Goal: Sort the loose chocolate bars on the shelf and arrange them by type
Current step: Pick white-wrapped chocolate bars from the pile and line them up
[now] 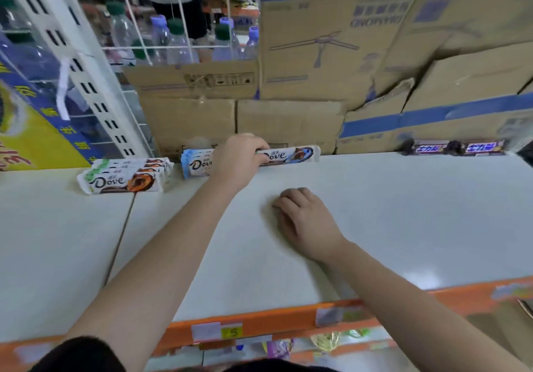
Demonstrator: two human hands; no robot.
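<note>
- our left hand (239,161) grips the blue dove bar (291,154) at the back of the shelf (375,213); our right hand (305,218) rests there loosely curled, holding nothing.
- we should probably slide it left onto the blue stack (196,166), labels matching.

Bright, even overhead light with soft shadows; glare on the white shelf (403,213), edges bowed and blurred.

The off-white flat shelf (403,213) has an orange front strip (259,322). The green-trimmed white Dove chocolate bars (124,181) show brown lettering and an orange-brown swirl, while the pale-blue-trimmed white Dove chocolate bars (288,155) show a brown-and-blue swirl. The dark brown wrapped bars (455,148) bear blue-and-white lettering, and the tan cardboard boxes (331,54) carry blue bands.
</note>
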